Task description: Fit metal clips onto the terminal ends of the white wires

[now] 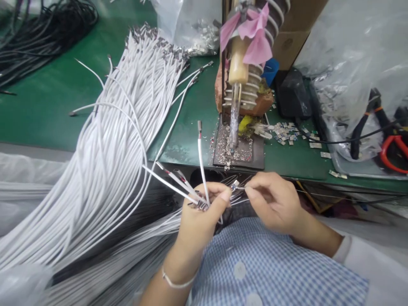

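My left hand [200,212] is closed around several white cables [178,180] whose stripped, metal-tipped ends fan out up and to the left; one cable end [199,127] points straight up. My right hand [274,199] pinches a small metal connector piece [235,185] against my left thumb tip, just in front of the green table's edge. Directly behind my hands a soldering iron [235,89] hangs tip down in its coiled stand over a dark tray [237,148] littered with solder bits.
A large bundle of white cables [121,140] drapes over the green table [41,106] to my left. Black cables [41,29] lie far left. Small metal parts [288,134], plastic bags [353,55], red-handled pliers [393,148] and a cardboard box [299,25] sit to the right.
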A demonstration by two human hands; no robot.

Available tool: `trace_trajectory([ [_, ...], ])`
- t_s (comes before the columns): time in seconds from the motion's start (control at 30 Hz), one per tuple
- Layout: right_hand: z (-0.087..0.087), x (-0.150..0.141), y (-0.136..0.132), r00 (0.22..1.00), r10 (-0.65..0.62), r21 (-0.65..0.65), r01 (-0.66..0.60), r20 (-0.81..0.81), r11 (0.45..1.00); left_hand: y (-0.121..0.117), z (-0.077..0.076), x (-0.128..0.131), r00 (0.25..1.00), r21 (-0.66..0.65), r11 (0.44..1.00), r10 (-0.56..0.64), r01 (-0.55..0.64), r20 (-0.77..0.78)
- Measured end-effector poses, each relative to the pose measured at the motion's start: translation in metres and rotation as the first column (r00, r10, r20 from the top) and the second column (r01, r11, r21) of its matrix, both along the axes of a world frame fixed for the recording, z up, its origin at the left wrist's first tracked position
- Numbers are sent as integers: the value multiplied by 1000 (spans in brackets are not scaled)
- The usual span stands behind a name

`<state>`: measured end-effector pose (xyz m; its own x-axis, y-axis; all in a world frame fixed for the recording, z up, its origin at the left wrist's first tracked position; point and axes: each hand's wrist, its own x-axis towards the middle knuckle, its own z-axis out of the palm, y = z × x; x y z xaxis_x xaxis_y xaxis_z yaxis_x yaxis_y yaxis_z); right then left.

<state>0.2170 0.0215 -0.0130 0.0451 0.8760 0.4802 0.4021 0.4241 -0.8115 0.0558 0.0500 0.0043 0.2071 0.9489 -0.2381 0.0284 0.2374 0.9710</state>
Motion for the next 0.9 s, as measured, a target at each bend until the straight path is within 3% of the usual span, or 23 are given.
trace_trajectory([
  [0.2, -5, -1, 10, 992, -70, 45, 75, -105, 996, 13, 6, 11, 999, -8, 999, 37, -37, 0],
  [0.5, 4, -5, 20, 987, -145, 74, 150, -61, 986, 30, 9, 16, 1000, 78, 997, 24, -22, -16],
  [0.9, 7, -2, 29, 982, -178, 184, 186, -57, 965, 36, 14, 21, 999, 126, 992, 26, -29, 23],
])
